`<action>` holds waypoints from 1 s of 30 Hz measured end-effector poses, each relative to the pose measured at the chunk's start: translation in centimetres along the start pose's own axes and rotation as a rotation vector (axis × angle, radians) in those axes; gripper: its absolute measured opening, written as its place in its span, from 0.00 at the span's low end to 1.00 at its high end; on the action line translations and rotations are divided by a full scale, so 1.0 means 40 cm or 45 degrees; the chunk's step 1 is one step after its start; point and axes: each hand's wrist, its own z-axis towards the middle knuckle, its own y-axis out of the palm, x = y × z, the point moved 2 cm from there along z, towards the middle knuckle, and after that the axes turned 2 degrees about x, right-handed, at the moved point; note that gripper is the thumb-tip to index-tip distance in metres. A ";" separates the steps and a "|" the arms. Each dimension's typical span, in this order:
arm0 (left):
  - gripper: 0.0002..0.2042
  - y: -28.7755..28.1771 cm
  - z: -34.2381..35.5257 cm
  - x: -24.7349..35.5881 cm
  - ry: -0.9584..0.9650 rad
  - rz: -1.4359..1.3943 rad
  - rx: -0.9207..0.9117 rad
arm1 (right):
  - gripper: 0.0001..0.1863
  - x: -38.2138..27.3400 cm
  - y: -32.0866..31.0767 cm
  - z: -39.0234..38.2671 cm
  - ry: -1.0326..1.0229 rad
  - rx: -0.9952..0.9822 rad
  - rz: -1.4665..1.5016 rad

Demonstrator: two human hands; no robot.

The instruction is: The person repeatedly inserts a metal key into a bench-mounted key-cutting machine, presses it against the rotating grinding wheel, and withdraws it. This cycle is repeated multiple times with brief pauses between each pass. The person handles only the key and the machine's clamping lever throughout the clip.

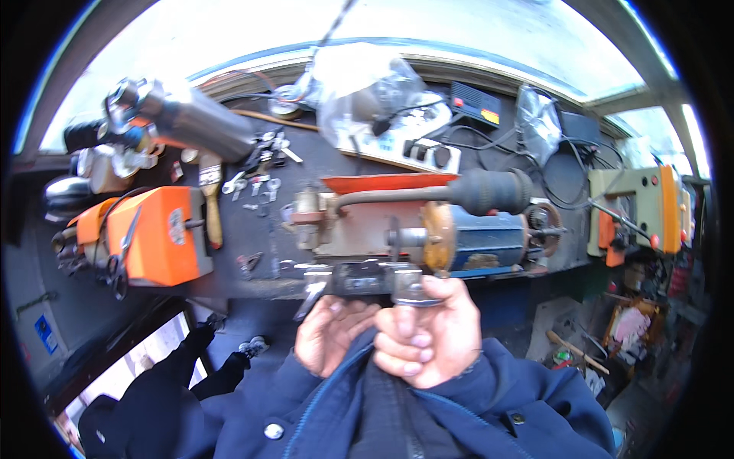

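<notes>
A key-cutting machine with a blue motor [489, 239] stands at the bench's front edge, ahead of me. Along its front runs a dark carriage [359, 281] with a metal clamp at each end. My right hand [428, 336] is closed on the wing-shaped clamp knob [413, 291] at the right, thumb on top and fingers curled below. Beneath the left clamp lever [312, 294] is my left hand [332, 333], palm up, with its fingers loosely stretched and apart. It appears to hold nothing; whether it touches the lever I cannot tell. Any key in the clamps is too blurred to make out.
An orange machine [149, 237] stands left, beside a paintbrush [210, 199] and loose keys [267, 149]. Behind are a power strip [397, 149], plastic bags and cables. Another machine [638, 210] stands right. Dark-trousered legs [195, 363] show at lower left.
</notes>
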 end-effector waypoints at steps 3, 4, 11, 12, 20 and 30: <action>0.10 -0.031 -0.022 0.018 -0.022 0.039 0.114 | 0.36 -0.007 -0.003 -0.003 0.018 -0.047 -0.074; 0.09 -0.044 -0.026 0.029 -0.029 0.116 0.135 | 0.38 -0.009 -0.004 -0.007 -0.017 -0.054 -0.120; 0.03 -0.154 -0.063 0.225 0.663 1.148 0.535 | 0.36 0.028 -0.025 -0.046 -0.160 -0.133 -0.579; 0.02 -0.165 -0.068 0.254 0.707 1.306 0.670 | 0.30 0.035 -0.029 -0.047 -0.146 -0.108 -0.676; 0.15 -0.136 -0.044 0.366 1.216 2.276 0.693 | 0.18 0.097 -0.007 -0.076 -0.222 0.126 -1.302; 0.09 -0.167 -0.008 0.384 1.185 2.500 0.645 | 0.16 0.152 0.003 -0.102 -0.454 0.269 -1.548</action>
